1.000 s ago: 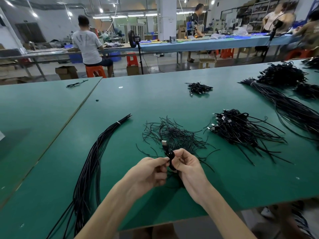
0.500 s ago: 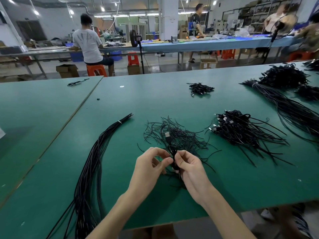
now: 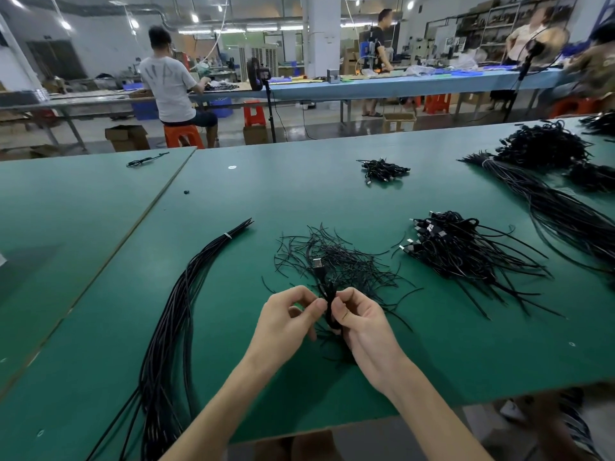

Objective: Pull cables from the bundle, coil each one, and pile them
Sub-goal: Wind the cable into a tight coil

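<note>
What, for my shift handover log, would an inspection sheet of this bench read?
Surface: green table, two panels meeting at a seam.
Job's things: tied cable bundle on the left; coiled cable in hand, its plug pointing away; coiled pile on the right.
Clutter: thin black ties heaped beyond the hands; stray cable on the left panel.
Grippers: left hand and right hand both pinch the coiled cable above the table.
Cables: second long bundle far right; small heap at the back.
Surroundings: seated person at the next bench; fan on a stand.
</note>
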The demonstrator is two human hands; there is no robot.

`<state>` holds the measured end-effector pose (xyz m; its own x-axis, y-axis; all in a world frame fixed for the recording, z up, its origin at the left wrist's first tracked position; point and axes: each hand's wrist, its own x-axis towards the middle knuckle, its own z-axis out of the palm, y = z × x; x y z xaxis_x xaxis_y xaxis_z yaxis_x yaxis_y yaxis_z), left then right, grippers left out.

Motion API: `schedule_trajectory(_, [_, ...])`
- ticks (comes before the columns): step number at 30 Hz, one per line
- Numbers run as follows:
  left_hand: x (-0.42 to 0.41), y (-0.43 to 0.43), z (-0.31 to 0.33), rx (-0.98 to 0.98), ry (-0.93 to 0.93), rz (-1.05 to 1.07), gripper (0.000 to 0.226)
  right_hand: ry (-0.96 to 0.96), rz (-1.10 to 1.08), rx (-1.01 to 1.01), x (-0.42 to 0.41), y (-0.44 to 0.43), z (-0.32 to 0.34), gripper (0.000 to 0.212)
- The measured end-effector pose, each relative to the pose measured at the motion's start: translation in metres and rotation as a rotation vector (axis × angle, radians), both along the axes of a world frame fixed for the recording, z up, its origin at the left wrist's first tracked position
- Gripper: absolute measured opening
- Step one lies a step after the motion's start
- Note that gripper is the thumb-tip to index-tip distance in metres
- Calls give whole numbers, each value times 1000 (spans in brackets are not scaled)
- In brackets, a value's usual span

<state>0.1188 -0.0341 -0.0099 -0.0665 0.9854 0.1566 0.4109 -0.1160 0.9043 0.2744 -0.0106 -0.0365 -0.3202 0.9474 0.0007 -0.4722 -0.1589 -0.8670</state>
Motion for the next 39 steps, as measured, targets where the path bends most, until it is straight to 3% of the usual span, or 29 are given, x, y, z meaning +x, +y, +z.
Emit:
schedule_trajectory(6, [-16,6,12,-267,-126,-152,22,-35,1,57,-1,-2,-1,14])
schedule_trajectory(12, [-24,5,13,-608,-486,-300,16,-156,36,156,-1,-2,-2,9])
schedule_trajectory(18, [-31,6,7,-741,-622,-342,14,-178,67,226,-2,-1,-6,17])
schedule_trajectory(21, [-31,6,5,-650,-555,-323,16,-204,33,208,-3,-1,-5,7])
schedule_trajectory(24, [-24,5,3,-365,-249,-191,26,-189,-7,138,-4,-2,-4,6])
schedule_trajectory(27, [-17,6,-2,-50,-2,-55,13,-147,-35,78,-3,-1,-5,11])
schedule_trajectory(30, [-12,5,-5,38,17,-71,6,-68,-43,29,-2,1,-4,17])
schedule_trajectory(39, [-8,-2,-9,279,389,8,14,-80,-24,5,-2,1,-3,17])
